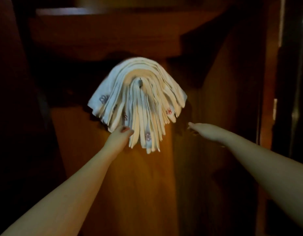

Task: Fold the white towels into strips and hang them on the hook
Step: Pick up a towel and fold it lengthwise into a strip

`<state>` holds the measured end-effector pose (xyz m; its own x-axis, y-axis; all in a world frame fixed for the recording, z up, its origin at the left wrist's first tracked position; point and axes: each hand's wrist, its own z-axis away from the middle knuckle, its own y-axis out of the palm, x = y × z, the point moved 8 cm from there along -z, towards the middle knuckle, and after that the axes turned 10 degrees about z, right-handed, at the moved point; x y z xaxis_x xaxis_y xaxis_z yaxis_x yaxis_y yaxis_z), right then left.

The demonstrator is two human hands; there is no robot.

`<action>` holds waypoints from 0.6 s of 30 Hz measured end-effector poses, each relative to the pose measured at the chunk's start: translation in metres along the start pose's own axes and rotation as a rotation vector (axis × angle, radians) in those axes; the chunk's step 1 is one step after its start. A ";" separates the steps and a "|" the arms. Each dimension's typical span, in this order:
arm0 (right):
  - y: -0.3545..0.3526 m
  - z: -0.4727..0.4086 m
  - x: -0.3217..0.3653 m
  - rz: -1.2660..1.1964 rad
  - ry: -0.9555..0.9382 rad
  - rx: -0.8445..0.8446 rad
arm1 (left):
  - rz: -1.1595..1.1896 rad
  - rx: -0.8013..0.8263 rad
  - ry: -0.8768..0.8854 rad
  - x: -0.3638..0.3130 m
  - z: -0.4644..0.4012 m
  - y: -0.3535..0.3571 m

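- The white towels (138,103), folded into strips, hang in a thick fanned bundle over the hook (140,82) on a wooden panel (144,184); only the tip of the hook shows between the folds.
- The left hand (119,136) touches the bundle's lower left ends, thumb against the cloth; its fingers are hidden behind the strips, so I cannot tell whether it grips.
- The right hand (202,131) reaches out flat with straight fingers, holding nothing, well apart from the towels.
- Risk: the hook looks heavily loaded, so a tug on the low ends could slide the front strips off it.
- A pull from the left alone might skew the fan.
- Room: a wooden ledge (103,31) overhangs close above; open space lies below and to the right, with dark recesses on both sides.
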<state>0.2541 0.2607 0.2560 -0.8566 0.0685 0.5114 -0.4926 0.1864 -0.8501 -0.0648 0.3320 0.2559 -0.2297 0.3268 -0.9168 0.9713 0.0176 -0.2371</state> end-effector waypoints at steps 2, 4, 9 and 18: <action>0.025 0.041 -0.012 0.023 0.027 0.031 | 0.016 0.123 -0.020 0.009 0.035 0.020; 0.049 0.079 -0.025 0.050 0.040 0.035 | -0.004 0.225 -0.030 0.020 0.070 0.035; 0.109 0.175 -0.065 0.038 0.095 0.080 | -0.061 0.510 -0.071 0.059 0.164 0.077; 0.175 0.324 -0.163 0.031 0.268 0.122 | -0.095 0.830 -0.102 0.116 0.301 0.183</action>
<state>0.2580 -0.0351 -0.0164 -0.8082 0.3319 0.4864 -0.4957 0.0624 -0.8663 0.0677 0.0884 0.0093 -0.3510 0.2715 -0.8962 0.5967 -0.6727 -0.4375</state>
